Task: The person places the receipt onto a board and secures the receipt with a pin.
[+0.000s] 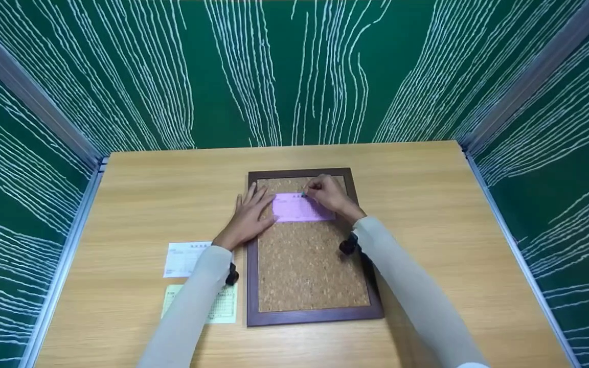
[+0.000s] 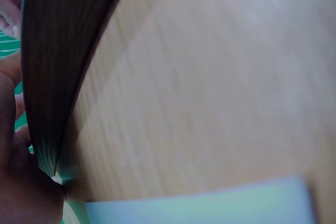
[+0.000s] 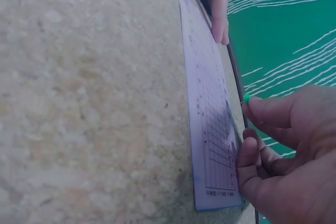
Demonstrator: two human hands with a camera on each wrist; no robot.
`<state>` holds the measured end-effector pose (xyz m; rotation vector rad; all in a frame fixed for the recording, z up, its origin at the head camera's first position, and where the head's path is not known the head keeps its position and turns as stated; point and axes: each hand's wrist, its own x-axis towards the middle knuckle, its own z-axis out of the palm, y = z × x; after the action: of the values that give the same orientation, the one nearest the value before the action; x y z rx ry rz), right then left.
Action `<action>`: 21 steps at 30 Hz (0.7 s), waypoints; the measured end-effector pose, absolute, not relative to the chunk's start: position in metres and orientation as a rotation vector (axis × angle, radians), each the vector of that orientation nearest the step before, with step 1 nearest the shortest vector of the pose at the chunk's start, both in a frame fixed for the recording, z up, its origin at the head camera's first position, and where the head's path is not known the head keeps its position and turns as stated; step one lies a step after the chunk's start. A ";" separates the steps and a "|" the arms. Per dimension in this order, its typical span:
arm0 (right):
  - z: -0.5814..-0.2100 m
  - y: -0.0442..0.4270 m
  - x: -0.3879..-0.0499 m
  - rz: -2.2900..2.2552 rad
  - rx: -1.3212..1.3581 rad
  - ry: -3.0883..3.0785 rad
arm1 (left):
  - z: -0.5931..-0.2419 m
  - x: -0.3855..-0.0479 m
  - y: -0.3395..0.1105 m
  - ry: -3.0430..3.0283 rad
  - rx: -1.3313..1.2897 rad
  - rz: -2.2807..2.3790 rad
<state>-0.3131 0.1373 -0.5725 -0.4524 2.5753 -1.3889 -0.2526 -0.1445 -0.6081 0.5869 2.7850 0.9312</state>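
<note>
A pink printed slip (image 1: 297, 208) lies across the upper part of a cork board (image 1: 310, 266) with a dark brown frame. My right hand (image 1: 329, 194) pinches a small green push pin (image 3: 247, 98) between thumb and forefinger, at the slip's top edge. Whether the pin's point touches the paper, I cannot tell. My left hand (image 1: 249, 214) rests over the board's left frame with fingers spread, its fingertips and thumb at the slip's left edge. In the right wrist view the slip's ruled grid shows beside the curled fingers of the right hand.
On the wooden table (image 1: 172, 199), left of the board, lie a white printed slip (image 1: 184, 258) and a green printed slip (image 1: 223, 306), partly covered by the left sleeve. Green walls (image 1: 233, 76) with white wavy lines stand behind and at both sides.
</note>
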 end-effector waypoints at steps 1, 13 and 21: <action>-0.572 0.137 -0.313 -1.388 -0.449 2.572 | -0.608 -0.252 -0.145 2.784 0.584 0.926; -0.571 0.132 -0.315 -1.418 -0.313 2.547 | -0.608 -0.253 -0.144 2.786 0.602 0.903; -0.573 0.128 -0.316 -1.440 -0.258 2.540 | -0.609 -0.254 -0.146 2.785 0.604 0.911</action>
<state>-0.3164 0.1281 -0.5726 -0.2578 2.5400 -1.4401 -0.2539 -0.1459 -0.6085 0.6045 2.7854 0.9109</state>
